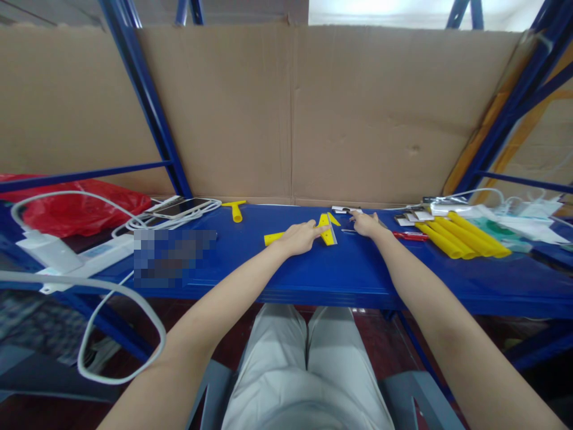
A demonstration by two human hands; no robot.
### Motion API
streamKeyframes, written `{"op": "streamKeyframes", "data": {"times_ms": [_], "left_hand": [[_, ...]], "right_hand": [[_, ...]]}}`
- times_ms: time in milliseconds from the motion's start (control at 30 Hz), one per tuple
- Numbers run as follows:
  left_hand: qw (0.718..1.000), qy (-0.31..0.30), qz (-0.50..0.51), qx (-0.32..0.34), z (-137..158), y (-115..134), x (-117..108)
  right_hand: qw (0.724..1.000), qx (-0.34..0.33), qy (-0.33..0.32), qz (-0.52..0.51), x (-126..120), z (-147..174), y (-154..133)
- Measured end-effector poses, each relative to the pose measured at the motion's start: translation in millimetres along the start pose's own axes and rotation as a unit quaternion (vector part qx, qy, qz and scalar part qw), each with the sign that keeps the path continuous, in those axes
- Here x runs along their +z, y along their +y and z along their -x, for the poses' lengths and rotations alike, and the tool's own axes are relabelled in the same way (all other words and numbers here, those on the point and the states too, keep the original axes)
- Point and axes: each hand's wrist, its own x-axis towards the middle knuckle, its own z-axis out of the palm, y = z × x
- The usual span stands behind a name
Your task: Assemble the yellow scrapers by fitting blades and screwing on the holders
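Note:
My left hand [299, 236] rests on a yellow T-shaped plastic scraper [326, 230] lying on the blue shelf [340, 275]; its fingers press the yellow handle near the head. My right hand [366, 224] lies just right of the scraper's head, fingertips touching a small thin metal piece [347, 231] on the shelf. A small white and black item [344, 209] sits right behind both hands. Whether the right hand pinches anything is hard to tell.
A second yellow scraper [235, 209] lies at back left. Several yellow handles [461, 236] and a red tool [410, 236] lie at right with plastic bags [514, 227]. Phones [181, 208], white cables [120, 298], a power strip [96, 254] and a red bag [67, 209] fill the left. Cardboard [286, 113] backs the shelf.

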Motion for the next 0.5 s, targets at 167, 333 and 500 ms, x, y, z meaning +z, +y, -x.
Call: {"op": "streamKeyframes", "data": {"times_ms": [167, 333, 500], "left_hand": [[1.0, 0.002, -0.001, -0.002, 0.5, 0.8, -0.6], [1.0, -0.002, 0.0, 0.002, -0.3, 0.2, 0.3], [1.0, -0.007, -0.004, -0.003, 0.4, 1.6, -1.6]], "right_hand": [[0.999, -0.019, 0.001, 0.032, 0.3, 0.4, 0.4], [0.998, -0.021, 0.006, 0.063, 2.1, -2.2, 0.9], [0.998, -0.007, 0.024, 0.057, 0.7, -1.1, 1.2]]}}
